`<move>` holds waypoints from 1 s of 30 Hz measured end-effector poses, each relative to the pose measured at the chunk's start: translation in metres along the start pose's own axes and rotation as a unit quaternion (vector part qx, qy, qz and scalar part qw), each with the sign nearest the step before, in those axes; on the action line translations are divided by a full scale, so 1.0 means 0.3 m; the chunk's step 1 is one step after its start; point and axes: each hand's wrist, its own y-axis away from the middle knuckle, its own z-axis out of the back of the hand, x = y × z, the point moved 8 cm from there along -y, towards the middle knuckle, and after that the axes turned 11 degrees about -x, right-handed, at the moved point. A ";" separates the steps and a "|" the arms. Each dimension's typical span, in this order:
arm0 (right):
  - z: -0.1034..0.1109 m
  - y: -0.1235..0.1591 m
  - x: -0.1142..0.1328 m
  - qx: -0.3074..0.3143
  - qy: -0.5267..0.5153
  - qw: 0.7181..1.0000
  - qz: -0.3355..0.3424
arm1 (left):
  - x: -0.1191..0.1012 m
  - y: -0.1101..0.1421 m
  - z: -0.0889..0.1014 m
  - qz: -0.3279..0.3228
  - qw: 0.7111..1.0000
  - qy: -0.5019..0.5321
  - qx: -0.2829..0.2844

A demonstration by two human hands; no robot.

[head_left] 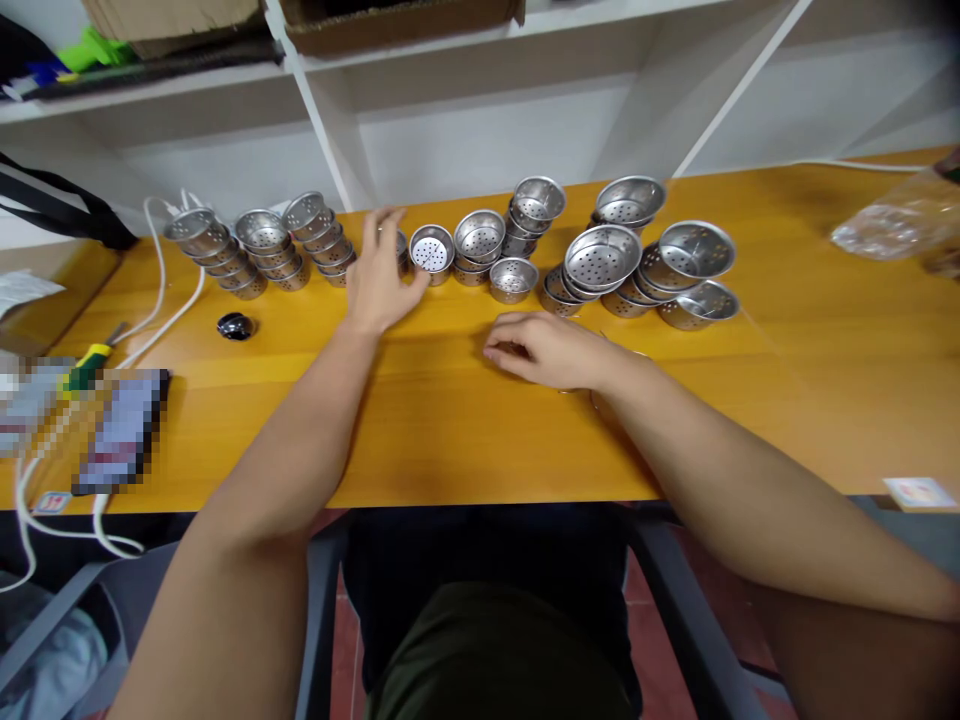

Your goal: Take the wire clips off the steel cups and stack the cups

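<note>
Steel, pierced with small holes, forms the cup [433, 252] just right of the left hand [385, 282], whose thumb tip overlaps its near wall; contact cannot be told. A partly hidden cup [403, 245] shows between that hand's thumb and its arched fingers, which are spread apart from the thumb; whether they grip it, I cannot tell. The right hand [541, 350] lies low over the bench [435, 440], loosely curled, thumb near fingertips; whether it pinches anything is unclear. Just beyond it sits a small cup [514, 282], with stacked larger bowls [602, 258] beyond and to its right. Left of the left hand lean three cup stacks [262, 235]; nearer the person, also left, are a shiny black object [235, 326] and, farther out, a yellow-and-green handle [86, 370].
</note>
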 end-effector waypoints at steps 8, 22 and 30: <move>-0.007 -0.005 -0.001 -0.004 -0.006 1.000 0.003 | -0.023 0.032 -0.076 -0.058 0.997 -0.030 0.043; 0.019 -0.010 0.014 -0.035 -0.011 0.999 0.011 | -0.098 0.062 -0.015 -0.117 0.962 0.006 0.246; 0.080 -0.007 0.062 -0.153 -0.063 0.986 0.007 | -0.137 0.176 0.019 -0.065 0.947 0.137 0.283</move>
